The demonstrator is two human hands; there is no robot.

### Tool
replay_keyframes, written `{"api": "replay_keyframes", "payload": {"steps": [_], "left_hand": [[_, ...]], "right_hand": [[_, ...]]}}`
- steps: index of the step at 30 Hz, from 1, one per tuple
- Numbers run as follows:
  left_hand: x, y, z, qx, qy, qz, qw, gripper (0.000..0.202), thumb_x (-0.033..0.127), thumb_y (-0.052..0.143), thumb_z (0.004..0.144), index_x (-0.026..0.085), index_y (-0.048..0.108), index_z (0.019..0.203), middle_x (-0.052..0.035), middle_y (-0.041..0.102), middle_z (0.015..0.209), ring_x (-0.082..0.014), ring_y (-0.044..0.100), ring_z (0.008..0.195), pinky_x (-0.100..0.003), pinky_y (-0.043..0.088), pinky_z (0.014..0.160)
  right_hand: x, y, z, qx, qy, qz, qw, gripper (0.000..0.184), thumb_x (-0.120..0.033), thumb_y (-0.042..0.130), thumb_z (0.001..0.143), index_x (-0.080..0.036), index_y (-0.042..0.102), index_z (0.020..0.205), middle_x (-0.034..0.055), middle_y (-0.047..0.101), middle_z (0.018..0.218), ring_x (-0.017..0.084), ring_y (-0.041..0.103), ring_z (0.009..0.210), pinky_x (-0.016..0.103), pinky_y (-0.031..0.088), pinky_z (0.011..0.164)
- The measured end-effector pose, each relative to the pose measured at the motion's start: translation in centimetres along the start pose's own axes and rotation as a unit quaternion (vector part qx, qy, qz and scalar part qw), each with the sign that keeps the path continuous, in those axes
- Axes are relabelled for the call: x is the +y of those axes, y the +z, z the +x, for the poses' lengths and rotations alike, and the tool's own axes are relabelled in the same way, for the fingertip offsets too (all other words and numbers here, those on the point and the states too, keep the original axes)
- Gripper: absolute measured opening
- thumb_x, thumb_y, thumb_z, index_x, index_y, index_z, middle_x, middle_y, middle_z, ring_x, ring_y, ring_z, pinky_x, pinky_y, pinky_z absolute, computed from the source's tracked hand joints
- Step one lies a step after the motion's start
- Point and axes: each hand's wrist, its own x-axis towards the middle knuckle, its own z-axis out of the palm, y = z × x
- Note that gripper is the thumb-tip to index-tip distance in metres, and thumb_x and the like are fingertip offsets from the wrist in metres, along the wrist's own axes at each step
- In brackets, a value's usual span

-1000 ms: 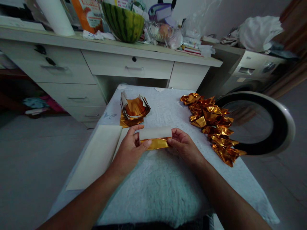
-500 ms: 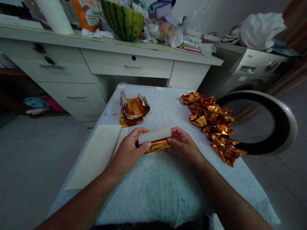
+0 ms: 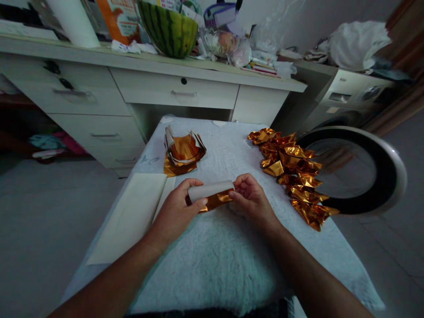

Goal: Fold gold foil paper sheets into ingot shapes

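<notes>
Foil paper (image 3: 217,200), white on one face and gold on the other, is resting curled between two bare hands, just above the near middle of a cloth-covered tabletop (image 3: 205,265). Behind it all, a white drawer unit (image 3: 179,90) is standing with its drawers closed. To the right, a washing machine (image 3: 342,95) is showing its round door (image 3: 389,165) swung wide; I'm not making out what its drum is holding. Over on the left, a low shelf (image 3: 15,101) is holding crumpled cloths (image 3: 48,141). Crumpled gold pieces (image 3: 288,165) are lying in a long row along the tabletop's right side. Up on the drawer unit, half a watermelon (image 3: 168,31) is sitting near clear plastic wrapping (image 3: 225,43) that is enclosing something pinkish. Curved foil sheets (image 3: 185,148) are nesting together beyond the left hand (image 3: 179,205). That hand's grip is closing thumb-over-fingers on the paper's left end; the right hand (image 3: 252,201) is pinching the other end.
</notes>
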Motion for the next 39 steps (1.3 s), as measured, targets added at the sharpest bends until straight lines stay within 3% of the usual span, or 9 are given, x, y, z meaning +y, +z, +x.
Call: {"api": "replay_keyframes", "payload": {"steps": [3,7,11,15,22,25,32,39], "left_hand": [[-0.2,0.0,0.1,-0.005,-0.007,-0.045,0.999,0.05,0.027,0.07,0.077,0.022,0.048,0.122,-0.0019,0.065,0.092,-0.0185,0.065,0.077,-0.029,0.051,0.066],[-0.1,0.1,0.1,0.034,-0.002,-0.054,0.998,0.063,0.028,0.069,0.077,0.028,0.038,0.132,-0.0022,0.062,0.1,-0.0165,0.065,0.075,-0.028,0.05,0.064],[0.0,-0.1,-0.1,0.013,0.016,-0.028,0.999,0.051,0.03,0.063,0.084,0.027,0.043,0.131,-0.0001,0.062,0.092,-0.0136,0.059,0.066,-0.024,0.043,0.058],[0.0,-0.3,-0.2,0.001,0.032,0.065,0.997,0.037,0.029,0.062,0.083,0.024,0.055,0.119,0.0008,0.063,0.083,-0.0164,0.059,0.068,-0.026,0.043,0.06],[1.2,-0.3,-0.4,-0.005,0.064,0.161,0.985,0.027,0.026,0.067,0.077,0.024,0.065,0.103,-0.0011,0.07,0.099,-0.023,0.064,0.088,-0.032,0.046,0.077],[1.5,-0.3,-0.4,-0.029,0.059,0.134,0.989,0.029,0.028,0.07,0.075,0.024,0.066,0.103,-0.0002,0.07,0.098,-0.0224,0.064,0.087,-0.032,0.047,0.078],[1.7,-0.4,-0.5,-0.096,0.004,0.027,0.995,0.017,0.033,0.065,0.078,0.019,0.065,0.087,0.0009,0.063,0.075,-0.0168,0.059,0.067,-0.027,0.043,0.06],[1.0,-0.6,-0.5,-0.111,0.008,-0.012,0.994,0.017,0.036,0.066,0.081,0.019,0.062,0.083,0.0043,0.051,0.07,-0.0108,0.046,0.059,-0.022,0.032,0.052]], "right_hand": [[0.0,0.0,0.0,0.004,-0.007,-0.016,1.0,0.031,-0.032,0.077,0.077,-0.025,0.05,0.09,-0.0032,0.058,0.08,0.01,0.054,0.066,0.022,0.041,0.057],[-0.3,0.1,-0.1,0.007,-0.012,-0.02,1.0,0.031,-0.034,0.076,0.078,-0.025,0.05,0.091,-0.0022,0.059,0.081,0.012,0.055,0.068,0.023,0.042,0.058],[-0.3,0.1,-0.2,0.0,-0.011,-0.012,1.0,0.027,-0.035,0.073,0.08,-0.025,0.051,0.092,-0.0024,0.058,0.079,0.011,0.053,0.065,0.021,0.041,0.055],[0.1,0.1,-0.2,-0.013,0.0,-0.048,0.999,0.023,-0.034,0.069,0.083,-0.025,0.053,0.096,-0.0016,0.057,0.08,0.011,0.053,0.065,0.022,0.039,0.054],[0.1,0.2,-0.3,-0.005,-0.014,-0.15,0.989,0.03,-0.023,0.066,0.081,-0.025,0.048,0.106,-0.0028,0.057,0.083,0.012,0.055,0.07,0.024,0.042,0.062],[-0.3,0.4,-0.6,-0.013,-0.023,-0.179,0.984,0.029,-0.022,0.064,0.082,-0.025,0.049,0.106,-0.002,0.058,0.084,0.012,0.056,0.073,0.026,0.043,0.065],[-1.0,0.8,-1.0,-0.024,-0.062,-0.157,0.985,0.027,-0.025,0.068,0.081,-0.024,0.054,0.105,-0.0002,0.06,0.086,0.014,0.056,0.077,0.028,0.045,0.07],[-1.4,0.6,-1.1,-0.037,-0.119,-0.214,0.969,0.008,-0.027,0.068,0.084,-0.024,0.065,0.091,0.0011,0.061,0.083,0.015,0.055,0.075,0.03,0.044,0.069]]}}
